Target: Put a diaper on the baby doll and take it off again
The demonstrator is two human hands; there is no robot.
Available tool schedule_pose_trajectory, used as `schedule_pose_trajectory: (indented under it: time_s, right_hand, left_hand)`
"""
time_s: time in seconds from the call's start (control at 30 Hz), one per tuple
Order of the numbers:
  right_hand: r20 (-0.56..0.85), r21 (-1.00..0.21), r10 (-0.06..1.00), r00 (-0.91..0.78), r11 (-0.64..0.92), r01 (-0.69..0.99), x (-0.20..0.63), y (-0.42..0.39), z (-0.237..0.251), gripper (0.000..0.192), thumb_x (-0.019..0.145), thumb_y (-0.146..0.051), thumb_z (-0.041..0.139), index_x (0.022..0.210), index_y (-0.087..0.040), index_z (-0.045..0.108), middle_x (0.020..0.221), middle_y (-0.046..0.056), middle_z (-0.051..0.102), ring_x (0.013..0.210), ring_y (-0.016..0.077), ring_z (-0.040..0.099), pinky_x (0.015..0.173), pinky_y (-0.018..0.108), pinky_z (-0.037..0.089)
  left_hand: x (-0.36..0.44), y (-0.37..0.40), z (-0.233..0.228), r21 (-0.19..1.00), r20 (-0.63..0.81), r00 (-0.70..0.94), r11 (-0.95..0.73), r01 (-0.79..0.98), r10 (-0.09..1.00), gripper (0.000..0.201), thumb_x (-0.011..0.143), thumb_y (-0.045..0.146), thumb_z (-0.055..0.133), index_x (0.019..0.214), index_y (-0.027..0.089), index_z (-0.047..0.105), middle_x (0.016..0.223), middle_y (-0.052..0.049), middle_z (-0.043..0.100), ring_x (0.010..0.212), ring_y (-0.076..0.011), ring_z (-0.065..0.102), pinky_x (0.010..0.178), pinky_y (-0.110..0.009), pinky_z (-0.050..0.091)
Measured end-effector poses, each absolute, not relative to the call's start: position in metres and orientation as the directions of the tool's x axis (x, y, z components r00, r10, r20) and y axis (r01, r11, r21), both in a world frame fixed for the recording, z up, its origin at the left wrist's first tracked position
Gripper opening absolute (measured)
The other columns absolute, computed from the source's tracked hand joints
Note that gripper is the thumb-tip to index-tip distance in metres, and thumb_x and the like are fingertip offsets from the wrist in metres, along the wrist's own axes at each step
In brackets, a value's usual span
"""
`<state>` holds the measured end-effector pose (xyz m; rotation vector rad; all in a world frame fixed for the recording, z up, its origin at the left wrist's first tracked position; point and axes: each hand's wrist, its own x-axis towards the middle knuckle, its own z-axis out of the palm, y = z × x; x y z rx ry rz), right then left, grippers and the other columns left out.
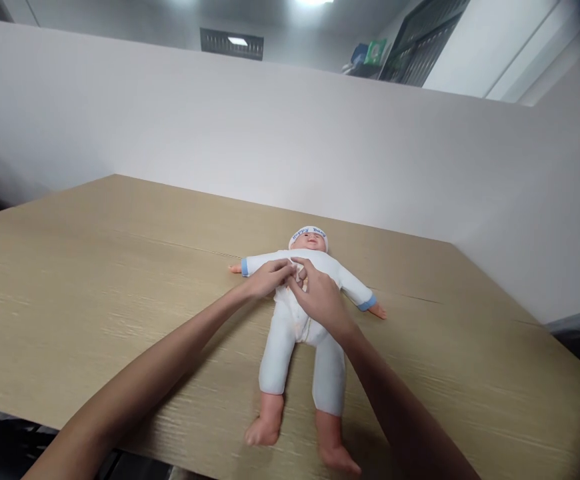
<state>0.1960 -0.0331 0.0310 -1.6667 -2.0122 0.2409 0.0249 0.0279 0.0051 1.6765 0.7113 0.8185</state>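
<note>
Centrally, doll [304, 313] on table [95, 267], left hand [269, 277] and right hand [320, 297] fingers pinching its white suit [290, 327]

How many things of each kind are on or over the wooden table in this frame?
Baby doll, in a white romper and cap: 1
Hands on the doll's chest, left hand and right hand: 2
Wooden table: 1
Total: 4

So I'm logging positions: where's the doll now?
The doll lies face up right of centre on the wooden table, both hands at its chest.
</note>
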Motion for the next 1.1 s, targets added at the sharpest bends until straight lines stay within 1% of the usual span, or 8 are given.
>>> schedule_pose_trajectory:
  time_s: [0.1, 0.2, 0.4, 0.47, 0.53, 0.67, 0.83, 1.1]
  right_hand:
    - [0.273, -0.475, 0.956, -0.105, 0.229, 0.85, 0.198, -0.032, 0.031, 0.037, 0.105, -0.033, 0.055, 0.141, -0.027, 0.063, 0.092, 0.0, 0.073, 0.075, 0.0215, 0.066, 0.066, 0.031, 0.036]
    - [0.266, -0.514, 0.96, -0.087, 0.218, 0.83, 0.198, -0.033, 0.034, 0.038, 0.105, -0.032, 0.054, 0.141, -0.028, 0.064, 0.09, -0.001, 0.071, 0.072, 0.0196, 0.064, 0.066, 0.03, 0.036]
    - [0.224, -0.625, 0.973, -0.05, 0.183, 0.759, 0.199, -0.032, 0.037, 0.039, 0.101, -0.032, 0.058, 0.14, -0.031, 0.068, 0.087, -0.004, 0.069, 0.068, 0.0167, 0.059, 0.067, 0.028, 0.037]
    - [0.212, -0.645, 0.976, -0.049, 0.177, 0.744, 0.2, -0.03, 0.036, 0.038, 0.101, -0.033, 0.059, 0.137, -0.032, 0.07, 0.086, -0.004, 0.067, 0.066, 0.0161, 0.056, 0.066, 0.028, 0.037]
    - [0.203, -0.662, 0.978, -0.048, 0.173, 0.729, 0.201, -0.028, 0.034, 0.037, 0.1, -0.034, 0.06, 0.136, -0.032, 0.071, 0.084, -0.005, 0.066, 0.065, 0.0158, 0.054, 0.065, 0.028, 0.037]
    - [0.195, -0.679, 0.98, -0.044, 0.167, 0.715, 0.202, -0.027, 0.033, 0.037, 0.1, -0.037, 0.059, 0.135, -0.032, 0.071, 0.084, -0.005, 0.066, 0.065, 0.0157, 0.053, 0.063, 0.028, 0.037]
    - [0.197, -0.658, 0.979, -0.049, 0.169, 0.734, 0.202, -0.03, 0.035, 0.038, 0.1, -0.035, 0.058, 0.136, -0.03, 0.069, 0.083, -0.004, 0.066, 0.065, 0.0162, 0.055, 0.064, 0.028, 0.037]
    - [0.251, -0.577, 0.966, -0.065, 0.203, 0.791, 0.202, -0.029, 0.032, 0.043, 0.093, -0.021, 0.057, 0.134, -0.026, 0.068, 0.077, -0.005, 0.06, 0.074, 0.0187, 0.06, 0.069, 0.029, 0.037]
  left_hand:
    - [0.022, 0.031, -0.003, 0.976, 0.204, 0.517, -0.211, -0.046, 0.831, 0.042, 0.105, 0.062, 0.052, 0.1, 0.021, 0.051, 0.088, 0.0, 0.06, 0.078, -0.0152, 0.056, 0.073, -0.029, 0.046]
    - [0.022, 0.029, -0.012, 0.967, 0.249, 0.478, -0.242, -0.078, 0.842, 0.043, 0.104, 0.063, 0.057, 0.111, 0.022, 0.048, 0.094, 0.0, 0.059, 0.078, -0.0151, 0.056, 0.072, -0.029, 0.046]
    - [0.016, 0.002, -0.028, 0.851, 0.464, 0.31, -0.514, 0.103, 0.83, 0.034, 0.1, 0.049, 0.071, 0.107, 0.022, 0.053, 0.098, -0.002, 0.056, 0.081, -0.0165, 0.052, 0.074, -0.03, 0.044]
    - [0.009, -0.007, -0.031, 0.77, 0.555, 0.286, -0.612, 0.181, 0.782, 0.025, 0.1, 0.042, 0.071, 0.106, 0.022, 0.058, 0.097, -0.002, 0.058, 0.085, -0.0181, 0.052, 0.079, -0.033, 0.044]
    - [0.003, -0.015, -0.033, 0.681, 0.613, 0.329, -0.691, 0.243, 0.719, 0.015, 0.103, 0.037, 0.067, 0.109, 0.023, 0.066, 0.097, -0.003, 0.06, 0.09, -0.02, 0.055, 0.086, -0.035, 0.045]
    - [-0.001, -0.024, -0.034, 0.599, 0.631, 0.375, -0.734, 0.319, 0.679, 0.019, 0.108, 0.036, 0.061, 0.117, 0.024, 0.073, 0.099, -0.005, 0.064, 0.096, -0.022, 0.058, 0.093, -0.037, 0.047]
    - [-0.001, -0.023, -0.036, 0.552, 0.636, 0.382, -0.741, 0.382, 0.67, 0.023, 0.108, 0.037, 0.061, 0.12, 0.023, 0.074, 0.093, -0.004, 0.065, 0.089, -0.0211, 0.058, 0.088, -0.036, 0.047]
    - [-0.002, -0.019, -0.04, 0.549, 0.652, 0.355, -0.74, 0.388, 0.67, 0.022, 0.106, 0.039, 0.064, 0.117, 0.023, 0.075, 0.093, -0.004, 0.065, 0.088, -0.0212, 0.06, 0.087, -0.037, 0.049]
